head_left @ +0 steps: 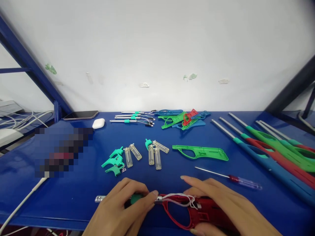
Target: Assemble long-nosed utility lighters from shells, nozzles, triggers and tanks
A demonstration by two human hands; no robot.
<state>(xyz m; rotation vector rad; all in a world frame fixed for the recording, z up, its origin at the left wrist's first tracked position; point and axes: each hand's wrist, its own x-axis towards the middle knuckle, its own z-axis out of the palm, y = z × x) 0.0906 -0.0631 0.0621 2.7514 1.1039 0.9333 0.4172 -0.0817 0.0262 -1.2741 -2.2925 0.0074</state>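
My left hand (128, 203) is closed around a metal lighter tube (99, 198) with a teal collar, its slotted tip sticking out to the left. The tube lies at the narrow end of a red lighter half-shell (182, 221). White wires (180, 198) run from the tube over the shell's trigger loop. My right hand (221, 203) grips the wide end of the red shell, thumb on the near edge, fingers over the far one. Beyond the hands lie teal triggers (116, 161), several clear fuel tanks (157, 159), a green half-shell (204, 153) and a screwdriver (236, 179).
Assembled lighters (265, 154) line the right side. Metal tubes with wires (125, 121) and a pile of coloured half-shells (187, 119) lie at the back. A phone (81, 115), a white earbud case (98, 123) and a cable (24, 200) are on the left of the blue table (81, 183).
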